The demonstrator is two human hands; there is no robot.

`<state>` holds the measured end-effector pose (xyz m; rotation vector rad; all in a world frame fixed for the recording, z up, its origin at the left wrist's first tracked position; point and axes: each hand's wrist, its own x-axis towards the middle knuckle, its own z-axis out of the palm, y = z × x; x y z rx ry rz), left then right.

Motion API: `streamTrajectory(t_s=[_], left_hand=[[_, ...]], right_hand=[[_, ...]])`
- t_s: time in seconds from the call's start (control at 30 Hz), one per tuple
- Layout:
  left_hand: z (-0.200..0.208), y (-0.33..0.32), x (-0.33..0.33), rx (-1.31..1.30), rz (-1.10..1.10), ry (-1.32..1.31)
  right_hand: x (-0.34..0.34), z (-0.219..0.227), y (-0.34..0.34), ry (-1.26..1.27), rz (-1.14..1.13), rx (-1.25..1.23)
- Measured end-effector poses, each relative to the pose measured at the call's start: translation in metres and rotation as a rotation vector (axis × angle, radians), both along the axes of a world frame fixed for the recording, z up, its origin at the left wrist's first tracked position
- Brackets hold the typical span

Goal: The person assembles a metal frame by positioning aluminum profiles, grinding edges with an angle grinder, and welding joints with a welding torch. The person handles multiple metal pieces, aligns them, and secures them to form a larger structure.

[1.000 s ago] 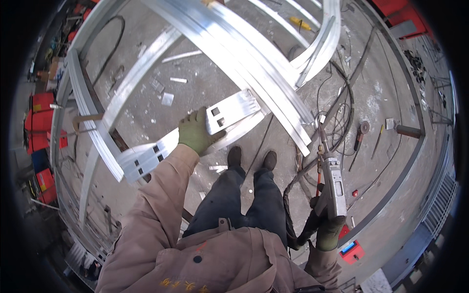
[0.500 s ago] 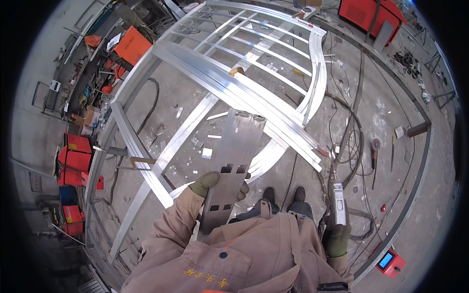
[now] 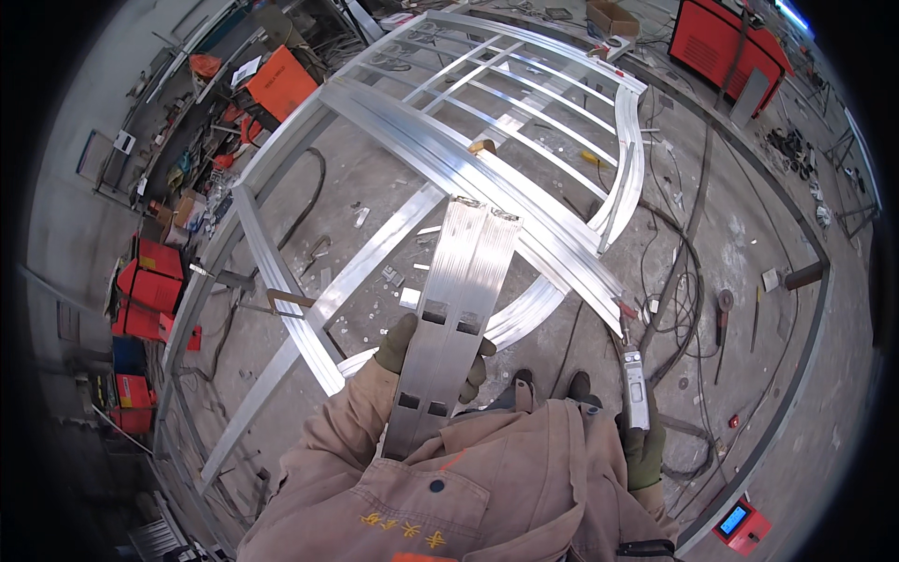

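Observation:
My left hand (image 3: 397,345), in a dark green glove, is closed round a flat aluminium profile (image 3: 471,267) with square cut-outs. Its fingers show at the right edge of the piece. The profile slants up from my chest, and its rough cut end points toward the far frame. Low on the right, my gloved right hand (image 3: 644,454) grips a silver welding gun (image 3: 636,389) with buttons on its body. The gun's thin nozzle points away from me, apart from the profile. Beyond lies a large welded aluminium frame (image 3: 468,173) with wide rails and thin bars.
Cables (image 3: 688,309) loop over the floor to the right. A clamp (image 3: 288,300) sits on the left rail. Red machines (image 3: 150,281) and an orange box (image 3: 283,82) line the left side. A red unit (image 3: 726,51) stands far right, and a small screened device (image 3: 743,525) lies near right.
The view has shifted, so the frame appears farther right and lower. My left hand has tilted the profile, whose face looks brighter. The welding gun has come slightly left in my right hand.

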<state>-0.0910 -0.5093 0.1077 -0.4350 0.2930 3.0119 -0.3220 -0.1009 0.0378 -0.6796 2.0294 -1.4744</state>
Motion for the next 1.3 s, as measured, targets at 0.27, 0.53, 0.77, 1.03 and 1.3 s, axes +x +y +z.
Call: streamTrajectory(t_s=[0.27,0.53,0.77,1.03,1.3], left_hand=[[-0.007,0.009,0.002,0.040,0.009,0.035],[-0.011,0.014,-0.003,0.086,0.018,0.095],[-0.014,0.016,-0.004,0.094,0.001,0.077],[-0.004,0.020,-0.011,0.246,-0.013,0.069],[-0.004,0.020,-0.023,0.212,-0.072,0.068]], right_hand=[[-0.001,-0.010,0.002,0.037,-0.004,-0.041],[-0.003,-0.011,0.004,0.053,0.015,-0.010],[-0.004,-0.015,0.007,0.036,0.029,0.029],[-0.001,-0.016,0.004,0.109,0.016,0.036],[0.005,-0.009,0.004,0.052,-0.013,0.050]])
